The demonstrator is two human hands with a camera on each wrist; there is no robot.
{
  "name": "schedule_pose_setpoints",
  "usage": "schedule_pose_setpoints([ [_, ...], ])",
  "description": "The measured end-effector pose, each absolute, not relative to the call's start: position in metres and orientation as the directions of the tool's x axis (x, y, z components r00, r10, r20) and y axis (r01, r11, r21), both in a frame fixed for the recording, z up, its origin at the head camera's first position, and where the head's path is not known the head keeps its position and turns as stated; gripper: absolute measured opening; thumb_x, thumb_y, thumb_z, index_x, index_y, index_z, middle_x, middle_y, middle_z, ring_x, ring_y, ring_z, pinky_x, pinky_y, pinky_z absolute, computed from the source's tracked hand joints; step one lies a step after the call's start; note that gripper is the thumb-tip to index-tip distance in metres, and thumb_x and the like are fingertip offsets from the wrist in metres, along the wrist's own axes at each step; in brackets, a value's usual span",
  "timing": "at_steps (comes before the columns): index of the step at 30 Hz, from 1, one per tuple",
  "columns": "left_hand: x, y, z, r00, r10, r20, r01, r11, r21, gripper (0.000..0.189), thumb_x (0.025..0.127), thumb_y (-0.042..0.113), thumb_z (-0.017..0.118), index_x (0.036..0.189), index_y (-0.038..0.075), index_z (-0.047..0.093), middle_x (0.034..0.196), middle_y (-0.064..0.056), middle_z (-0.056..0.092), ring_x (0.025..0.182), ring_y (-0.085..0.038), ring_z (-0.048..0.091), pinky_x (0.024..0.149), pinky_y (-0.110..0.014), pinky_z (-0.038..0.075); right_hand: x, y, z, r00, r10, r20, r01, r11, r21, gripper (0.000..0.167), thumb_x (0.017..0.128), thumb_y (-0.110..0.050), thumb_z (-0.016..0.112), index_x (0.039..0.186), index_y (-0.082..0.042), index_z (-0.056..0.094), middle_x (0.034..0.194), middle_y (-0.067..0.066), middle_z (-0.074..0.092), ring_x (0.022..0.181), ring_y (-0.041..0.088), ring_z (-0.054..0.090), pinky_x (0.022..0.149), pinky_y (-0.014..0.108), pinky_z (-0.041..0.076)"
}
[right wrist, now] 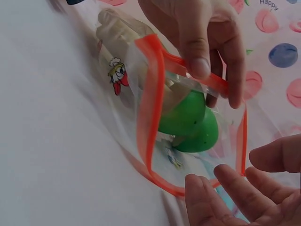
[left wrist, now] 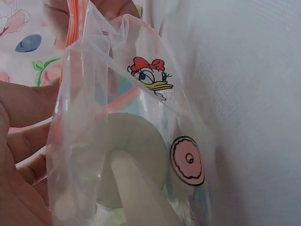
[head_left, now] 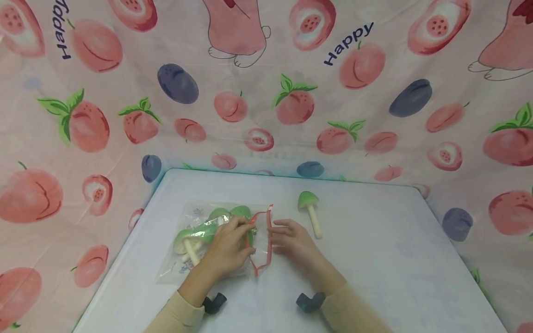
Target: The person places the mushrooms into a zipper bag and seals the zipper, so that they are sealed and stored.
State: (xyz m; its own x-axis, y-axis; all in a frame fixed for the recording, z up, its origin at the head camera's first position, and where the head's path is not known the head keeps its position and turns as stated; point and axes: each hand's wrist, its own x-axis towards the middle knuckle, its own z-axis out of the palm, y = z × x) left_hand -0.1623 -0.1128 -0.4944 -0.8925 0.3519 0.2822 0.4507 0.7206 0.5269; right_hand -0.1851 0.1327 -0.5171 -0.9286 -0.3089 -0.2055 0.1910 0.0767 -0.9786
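Plastic bag lies on the tabletop in the head view, mushrooms inside, a loose mushroom just beyond the right hand; the left hand covers part of the bag. Left wrist view: clear film veils one mushroom. Right wrist view: left hand pinches the orange rim, right hand spreads by the opposite edge, open mouth between them.

A plain beige long fabric sleeve covers the left forearm, ending at the wrist in a wide cuff; a matching beige fabric sleeve covers the right. At each wrist sits a black, bent, tube-like attachment, one left, one right. The left fingers and right fingers are bare, the left thumbnail short and rounded.
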Motion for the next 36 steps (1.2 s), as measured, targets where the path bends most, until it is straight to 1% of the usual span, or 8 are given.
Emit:
schedule_pose_setpoints([
  [5, -0.162, -0.112, -0.495, -0.888, 0.349, 0.299, 0.458, 0.725, 0.515, 0.065, 0.081, 0.02, 0.095, 0.141, 0.015, 0.071, 0.135, 0.002, 0.062, 0.123, -0.021, 0.063, 0.107, -0.048, 0.048, -0.189, 0.142, -0.514, -0.937, -0.269, -0.223, 0.197, 0.12, -0.973, 0.051, 0.105, -0.014, 0.066, 0.153, -0.005, 0.05, 0.148, 0.019, 0.067, 0.133, 0.036, 0.068, 0.096, 0.038, 0.064],
  [10, -0.161, -0.111, -0.496, -0.878, 0.351, 0.325, 0.475, 0.722, 0.503, 0.065, 0.079, 0.019, 0.096, 0.139, 0.013, 0.072, 0.133, 0.001, 0.062, 0.121, -0.02, 0.063, 0.105, -0.047, 0.048, -0.193, 0.153, -0.51, -0.951, -0.2, -0.236, 0.201, 0.181, -0.963, 0.054, 0.102, -0.015, 0.071, 0.152, -0.01, 0.053, 0.144, 0.015, 0.07, 0.127, 0.033, 0.071, 0.092, 0.037, 0.065],
  [16, -0.16, -0.112, -0.496, -0.882, 0.353, 0.313, 0.47, 0.716, 0.516, 0.063, 0.08, 0.019, 0.096, 0.138, 0.013, 0.072, 0.134, 0.0, 0.063, 0.121, -0.021, 0.063, 0.107, -0.048, 0.046, -0.197, 0.163, -0.504, -0.96, -0.151, -0.234, 0.197, 0.226, -0.954, 0.055, 0.101, -0.013, 0.072, 0.153, -0.01, 0.055, 0.14, 0.018, 0.072, 0.123, 0.034, 0.073, 0.096, 0.043, 0.064],
  [19, -0.16, -0.112, -0.496, -0.882, 0.353, 0.311, 0.469, 0.713, 0.522, 0.063, 0.08, 0.018, 0.096, 0.138, 0.014, 0.072, 0.134, 0.0, 0.063, 0.121, -0.02, 0.063, 0.107, -0.048, 0.046, -0.197, 0.169, -0.5, -0.961, -0.134, -0.243, 0.205, 0.249, -0.947, 0.056, 0.101, -0.014, 0.072, 0.153, -0.011, 0.055, 0.14, 0.018, 0.071, 0.122, 0.034, 0.074, 0.095, 0.042, 0.065],
  [23, -0.16, -0.112, -0.495, -0.882, 0.355, 0.31, 0.469, 0.711, 0.524, 0.063, 0.08, 0.018, 0.096, 0.138, 0.013, 0.072, 0.133, 0.0, 0.063, 0.12, -0.02, 0.064, 0.107, -0.047, 0.046, -0.2, 0.178, -0.498, -0.967, -0.129, -0.22, 0.182, 0.257, -0.949, 0.058, 0.099, -0.009, 0.071, 0.154, -0.009, 0.053, 0.142, 0.022, 0.069, 0.121, 0.038, 0.073, 0.094, 0.043, 0.065],
  [29, -0.16, -0.112, -0.494, -0.887, 0.356, 0.294, 0.462, 0.713, 0.528, 0.063, 0.081, 0.019, 0.095, 0.139, 0.013, 0.071, 0.134, 0.0, 0.062, 0.122, -0.02, 0.063, 0.106, -0.046, 0.046, -0.207, 0.19, -0.496, -0.974, -0.107, -0.197, 0.162, 0.276, -0.947, 0.059, 0.1, -0.009, 0.071, 0.155, -0.011, 0.051, 0.144, 0.021, 0.067, 0.122, 0.041, 0.072, 0.093, 0.044, 0.065],
  [33, -0.161, -0.112, -0.494, -0.887, 0.355, 0.294, 0.46, 0.716, 0.526, 0.063, 0.081, 0.02, 0.095, 0.14, 0.015, 0.071, 0.134, 0.002, 0.062, 0.121, -0.019, 0.063, 0.105, -0.045, 0.046, -0.21, 0.199, -0.493, -0.978, -0.112, -0.175, 0.141, 0.259, -0.955, 0.056, 0.101, -0.007, 0.069, 0.154, -0.007, 0.05, 0.147, 0.026, 0.063, 0.124, 0.045, 0.07, 0.093, 0.044, 0.065],
  [36, -0.16, -0.112, -0.494, -0.889, 0.348, 0.299, 0.458, 0.714, 0.529, 0.063, 0.08, 0.019, 0.095, 0.139, 0.015, 0.072, 0.133, 0.002, 0.062, 0.119, -0.019, 0.063, 0.104, -0.045, 0.046, -0.213, 0.205, -0.49, -0.981, -0.096, -0.171, 0.14, 0.267, -0.953, 0.056, 0.102, -0.008, 0.069, 0.154, -0.007, 0.05, 0.149, 0.027, 0.062, 0.123, 0.044, 0.07, 0.091, 0.043, 0.066],
])
